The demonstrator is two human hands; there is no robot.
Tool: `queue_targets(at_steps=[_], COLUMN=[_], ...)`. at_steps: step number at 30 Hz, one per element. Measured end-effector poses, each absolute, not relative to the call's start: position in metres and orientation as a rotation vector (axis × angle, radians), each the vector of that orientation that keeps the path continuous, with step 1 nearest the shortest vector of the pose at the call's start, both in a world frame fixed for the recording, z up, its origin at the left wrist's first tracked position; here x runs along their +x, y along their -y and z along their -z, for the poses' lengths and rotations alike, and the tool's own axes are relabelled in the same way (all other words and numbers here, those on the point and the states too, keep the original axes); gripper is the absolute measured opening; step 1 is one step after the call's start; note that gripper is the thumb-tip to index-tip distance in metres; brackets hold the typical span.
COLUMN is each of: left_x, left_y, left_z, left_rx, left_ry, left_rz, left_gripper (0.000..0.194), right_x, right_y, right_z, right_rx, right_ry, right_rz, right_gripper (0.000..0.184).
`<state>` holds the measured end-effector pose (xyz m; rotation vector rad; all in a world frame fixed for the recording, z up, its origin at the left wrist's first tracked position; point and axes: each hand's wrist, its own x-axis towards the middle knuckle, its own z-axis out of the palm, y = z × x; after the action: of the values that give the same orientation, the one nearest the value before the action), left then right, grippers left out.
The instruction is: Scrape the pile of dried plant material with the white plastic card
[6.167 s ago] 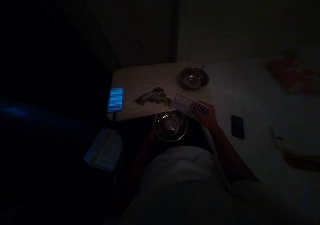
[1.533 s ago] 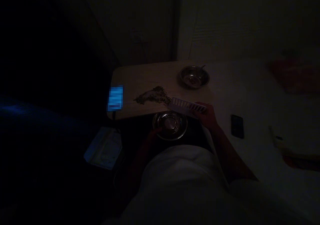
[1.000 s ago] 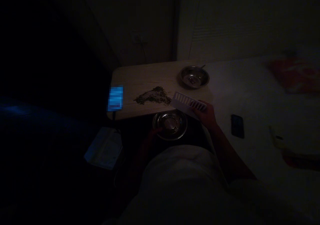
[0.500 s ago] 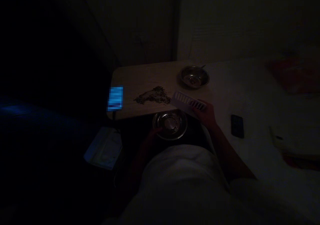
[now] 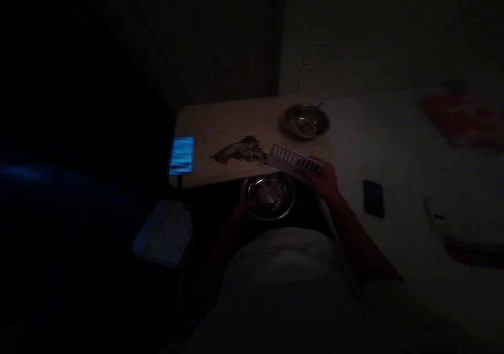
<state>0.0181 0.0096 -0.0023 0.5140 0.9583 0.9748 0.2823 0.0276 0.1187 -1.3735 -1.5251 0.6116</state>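
The room is very dark. My right hand (image 5: 321, 178) grips a white slotted plastic piece (image 5: 293, 159), held flat at the near edge of a small wooden table (image 5: 220, 120), beside a pile of small dark grains (image 5: 240, 152). My left hand (image 5: 241, 210) holds the rim of a steel bowl (image 5: 268, 196) just below the table's edge; its fingers are barely visible. A second steel bowl (image 5: 307, 120) sits at the table's far right.
A lit blue screen (image 5: 181, 155) stands at the table's left edge. A pale flat pack (image 5: 163, 233) lies lower left. A dark phone (image 5: 373, 198) rests on the white bed surface (image 5: 394, 149) to the right, with a red cloth (image 5: 459, 117) farther back.
The white slotted piece has shifted slightly left toward the grain pile and tilted a little between frames. The bowl and left hand stay put.
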Motion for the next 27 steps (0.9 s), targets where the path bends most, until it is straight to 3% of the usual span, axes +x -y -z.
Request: queue_targets(at_steps=[14, 27], left_x=[0.0181, 0.0176], left_y=[-0.0132, -0.0067], left_z=[0.0075, 0.0008], left_rx=[0.491, 0.512], left_ry=[-0.943, -0.977], left_rz=[-0.983, -0.973], left_gripper=[0.060, 0.047], right_x=[0.2862, 0.2860], right_y=[-0.0282, -0.0266], right_z=[-0.1126, -0.1173], right_rx=[-1.355, -1.399], right_ry=[1.478, 1.471], right_rz=[-0.686, -0.585], right_gripper=[0.022, 0.019])
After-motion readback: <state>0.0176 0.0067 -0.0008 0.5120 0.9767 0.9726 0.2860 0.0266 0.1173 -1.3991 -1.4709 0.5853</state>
